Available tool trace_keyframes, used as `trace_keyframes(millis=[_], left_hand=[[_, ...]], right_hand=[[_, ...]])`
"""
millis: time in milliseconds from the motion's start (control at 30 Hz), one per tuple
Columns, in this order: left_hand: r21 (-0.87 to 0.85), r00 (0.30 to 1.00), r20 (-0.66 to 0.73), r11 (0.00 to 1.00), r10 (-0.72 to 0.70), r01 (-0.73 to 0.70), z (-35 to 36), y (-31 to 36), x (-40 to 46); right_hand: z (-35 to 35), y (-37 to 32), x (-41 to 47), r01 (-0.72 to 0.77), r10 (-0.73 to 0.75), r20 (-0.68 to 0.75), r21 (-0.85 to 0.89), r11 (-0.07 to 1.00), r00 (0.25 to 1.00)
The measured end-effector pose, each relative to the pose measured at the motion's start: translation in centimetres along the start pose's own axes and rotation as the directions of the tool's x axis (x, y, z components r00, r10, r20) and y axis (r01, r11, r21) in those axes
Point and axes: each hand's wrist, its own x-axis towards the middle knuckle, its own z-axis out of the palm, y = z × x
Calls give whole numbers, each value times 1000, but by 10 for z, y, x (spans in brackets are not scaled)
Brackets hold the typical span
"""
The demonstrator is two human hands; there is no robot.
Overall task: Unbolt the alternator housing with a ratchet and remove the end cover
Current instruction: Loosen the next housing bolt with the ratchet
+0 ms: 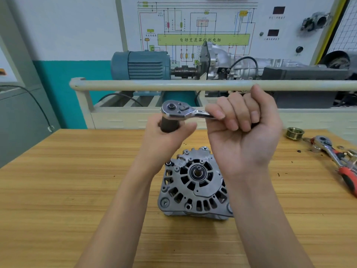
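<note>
Tool preparation, by the look of it, not yet unbolting. Ratchet (181, 111) held up in the air above the desk (77, 180), well clear of the alternator (193, 182). Right hand (243, 132) clenched round the ratchet handle, palm toward the camera, fingers curled over the shaft. Left hand (168, 138) wrapped round a dark socket (170, 125) hanging under the ratchet head, apparently seating or checking it on the drive; whether fully clicked home cannot be told.

Alternator resting on the desk at the centre, below the two hands, at 6 o'clock from the ratchet, vented end cover (199, 176) facing up with the bare shaft end in the middle. Cover still on the housing. Bolt heads visible around the rim, one near 12 o'clock of the body, others near 7 and 10 o'clock; none touched by the tool.

Brass-coloured pulley (295, 133) lying at 3 o'clock, well apart from the alternator, with a second ratchet (336, 155), red-handled, just beyond it near the desk's right edge.

Next move, as judged: lower the socket squarely onto one housing bolt, steady the alternator with the left hand, set the direction lever for loosening, then pull. Likely risk: a tilted socket slipping off a small bolt head.
</note>
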Motion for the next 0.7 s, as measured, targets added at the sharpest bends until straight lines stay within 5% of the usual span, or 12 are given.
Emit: trace_keyframes(millis=[167, 367, 467, 700], left_hand=[[-63, 984, -176, 998, -19, 8, 8, 2, 1], [-2, 987, 160, 1000, 24, -24, -15, -2, 1], [-24, 975, 222, 1000, 16, -11, -16, -2, 0], [-29, 979, -202, 1000, -2, -4, 11, 1, 2]], right_hand=[[8, 17, -13, 206, -187, 121, -170, 964, 975], [4, 1, 1, -26, 57, 203, -151, 988, 978], [-1, -4, 8, -138, 147, 183, -61, 989, 972], [1, 7, -3, 86, -78, 86, -89, 992, 993]])
